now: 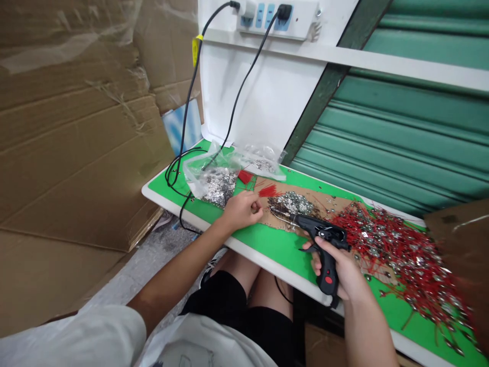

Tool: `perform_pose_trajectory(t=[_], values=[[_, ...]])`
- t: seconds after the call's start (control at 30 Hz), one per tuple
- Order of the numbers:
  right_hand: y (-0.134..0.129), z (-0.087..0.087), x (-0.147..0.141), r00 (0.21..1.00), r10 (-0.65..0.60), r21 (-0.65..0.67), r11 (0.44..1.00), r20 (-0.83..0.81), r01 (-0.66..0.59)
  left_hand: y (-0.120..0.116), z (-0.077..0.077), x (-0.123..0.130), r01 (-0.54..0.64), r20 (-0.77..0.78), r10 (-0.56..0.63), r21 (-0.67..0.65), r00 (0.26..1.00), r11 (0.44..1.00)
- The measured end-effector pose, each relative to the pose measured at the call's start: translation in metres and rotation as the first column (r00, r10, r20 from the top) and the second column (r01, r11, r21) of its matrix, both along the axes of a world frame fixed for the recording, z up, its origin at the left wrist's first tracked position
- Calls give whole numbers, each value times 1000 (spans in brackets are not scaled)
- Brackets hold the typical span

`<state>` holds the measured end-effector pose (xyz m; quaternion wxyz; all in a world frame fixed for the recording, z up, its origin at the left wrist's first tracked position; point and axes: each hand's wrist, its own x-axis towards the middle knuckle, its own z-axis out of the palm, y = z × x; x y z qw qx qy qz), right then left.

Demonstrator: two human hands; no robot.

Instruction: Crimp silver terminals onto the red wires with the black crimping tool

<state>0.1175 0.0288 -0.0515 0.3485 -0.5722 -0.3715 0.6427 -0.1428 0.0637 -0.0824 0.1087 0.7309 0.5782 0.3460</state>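
Note:
My right hand is wrapped around the grip of a black soldering gun, which has a red button low on its handle. Its thin metal tip points left, towards my left hand. The fingers of my left hand are curled in a pinch over the cardboard strip, just left of the tip; what they hold is too small to make out. Beyond the tip lies a heap of small silvery metal pieces. A bundle of red strands rests behind my left hand.
A large pile of red strands with metal pieces covers the right of the green tabletop. Clear bags of metal parts lie at the back left. Black cables hang from a power strip. Cardboard boxes stand left.

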Motion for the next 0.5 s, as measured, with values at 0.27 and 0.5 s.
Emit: perform_pose_trajectory(t=[0.27,0.5], values=[[1,4,1,998,17,-17,1000,60,-16,1,-2,0,6,-17,-7,-19,1000,1000],[-4,12,-2,996,1,4,1000,92,-1,1,0,0,12,-28,-13,-40,1000,999]])
